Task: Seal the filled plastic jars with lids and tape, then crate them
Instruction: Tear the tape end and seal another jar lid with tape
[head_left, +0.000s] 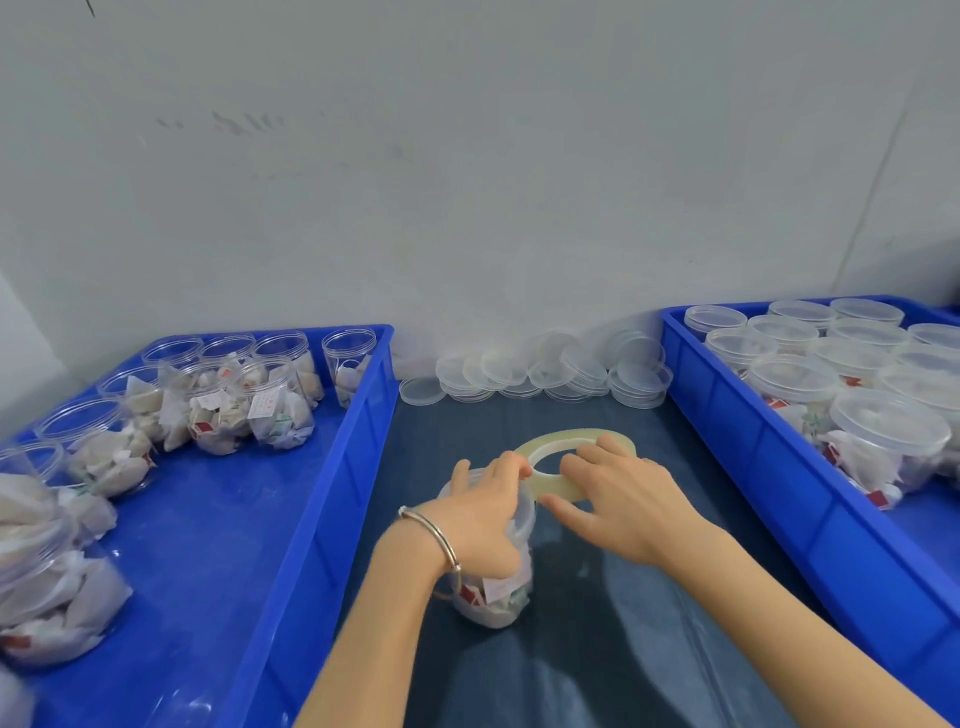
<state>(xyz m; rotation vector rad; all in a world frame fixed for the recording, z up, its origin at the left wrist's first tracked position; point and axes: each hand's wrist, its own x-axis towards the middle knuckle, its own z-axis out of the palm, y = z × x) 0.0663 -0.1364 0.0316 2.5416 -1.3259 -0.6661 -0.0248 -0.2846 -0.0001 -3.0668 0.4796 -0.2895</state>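
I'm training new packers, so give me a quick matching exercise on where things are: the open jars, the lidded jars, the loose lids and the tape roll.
Things:
1. open jars
2. lidded jars
3. loose lids
4. tape roll

Places:
A. in the right hand
B. in the left blue crate
C. by the wall, between the crates
D. in the right blue crate

Pairs: 1-B, 2-D, 3-C, 4-A

I'm at a packing bench in a small workshop: blue crates (332, 467) of jars (280, 410), loose lids (545, 371), bare wall (467, 182).
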